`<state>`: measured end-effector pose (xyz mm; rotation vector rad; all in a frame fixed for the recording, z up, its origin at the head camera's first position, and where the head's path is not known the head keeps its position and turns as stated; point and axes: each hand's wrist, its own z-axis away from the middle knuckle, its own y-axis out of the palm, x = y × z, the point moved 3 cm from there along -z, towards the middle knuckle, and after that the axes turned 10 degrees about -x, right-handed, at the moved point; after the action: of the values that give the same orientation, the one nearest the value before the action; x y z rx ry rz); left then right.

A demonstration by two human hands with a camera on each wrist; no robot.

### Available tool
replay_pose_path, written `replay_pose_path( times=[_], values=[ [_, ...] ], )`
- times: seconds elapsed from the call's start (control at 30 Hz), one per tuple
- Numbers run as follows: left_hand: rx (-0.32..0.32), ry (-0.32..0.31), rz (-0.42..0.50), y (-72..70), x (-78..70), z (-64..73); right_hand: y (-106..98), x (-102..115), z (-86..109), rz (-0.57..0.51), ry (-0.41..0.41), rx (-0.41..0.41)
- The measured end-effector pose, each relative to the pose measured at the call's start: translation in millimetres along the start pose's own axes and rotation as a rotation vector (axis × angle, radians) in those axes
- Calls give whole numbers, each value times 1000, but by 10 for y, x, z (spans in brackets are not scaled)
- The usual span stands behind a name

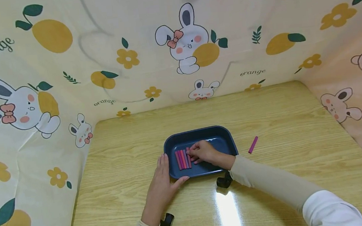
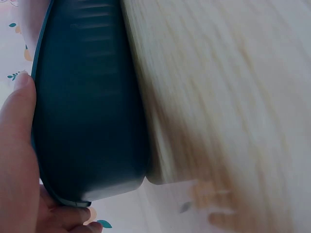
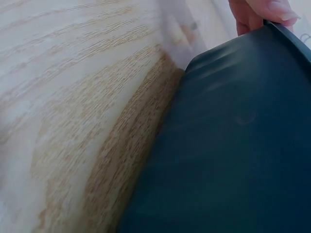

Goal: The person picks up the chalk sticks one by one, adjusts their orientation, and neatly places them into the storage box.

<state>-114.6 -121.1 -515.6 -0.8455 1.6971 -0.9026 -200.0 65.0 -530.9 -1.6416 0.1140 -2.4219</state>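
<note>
A dark blue tray [image 1: 223,138] with rounded corners sits on the table. Inside it, toward the left, several thin sticks [image 1: 181,159] in pink, red and purple lie side by side in a row. My right hand [image 1: 205,152] reaches in over the front right of the rim and pinches the rightmost pink stick [image 1: 189,160] between fingertips and thumb. At the tray's front left corner rests my left hand [image 1: 162,183], its fingers straight along the left side and its thumb on the front rim. The left wrist view shows that thumb [image 2: 22,92] against the rim.
One magenta stick [image 1: 253,144] lies on the wood-grain table [image 1: 274,118], right of the tray. A patterned cloth [image 1: 139,32] with rabbits and oranges rises behind and along both sides. Black wrist cameras [image 1: 167,221] hang under both wrists.
</note>
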Motion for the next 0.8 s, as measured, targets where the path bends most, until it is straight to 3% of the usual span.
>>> replay_pose_path(
  times=[0.8],
  values=[
    [-11, -8, 4, -21, -16, 1, -4, 5, -6, 52, -15, -24]
  ],
)
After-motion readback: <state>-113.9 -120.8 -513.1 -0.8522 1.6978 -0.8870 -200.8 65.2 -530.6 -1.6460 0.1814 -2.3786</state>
